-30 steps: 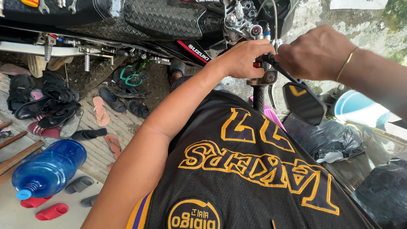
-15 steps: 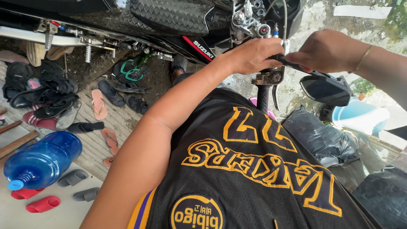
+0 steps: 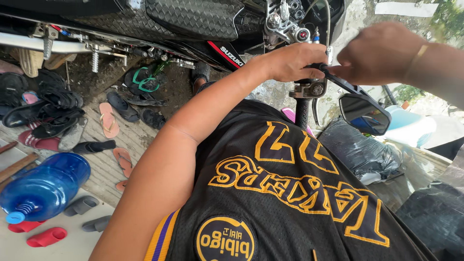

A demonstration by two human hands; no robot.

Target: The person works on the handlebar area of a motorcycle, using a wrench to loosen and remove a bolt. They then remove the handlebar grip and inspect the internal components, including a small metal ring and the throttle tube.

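A black motorcycle (image 3: 193,19) stands in front of me, its handlebar end with a metal clamp (image 3: 309,89) near the middle of the view. My left hand (image 3: 292,60) is closed around the handlebar just above that clamp. My right hand (image 3: 382,53) reaches in from the right and pinches the thin black stem (image 3: 338,82) of the rear-view mirror. The dark mirror head (image 3: 365,113) hangs tilted below my right hand. My black jersey with yellow lettering (image 3: 290,193) fills the lower part of the view.
Several sandals and slippers (image 3: 53,111) lie scattered on the ground at the left. A big blue water bottle (image 3: 46,188) lies on its side at the lower left, red slippers (image 3: 46,237) beside it. A black plastic bag (image 3: 357,150) and a light blue tub (image 3: 403,123) sit at the right.
The mirror head has turned on its stem and sits a little further right. My right hand shifted slightly right along the stem. My left hand keeps its hold on the handlebar.
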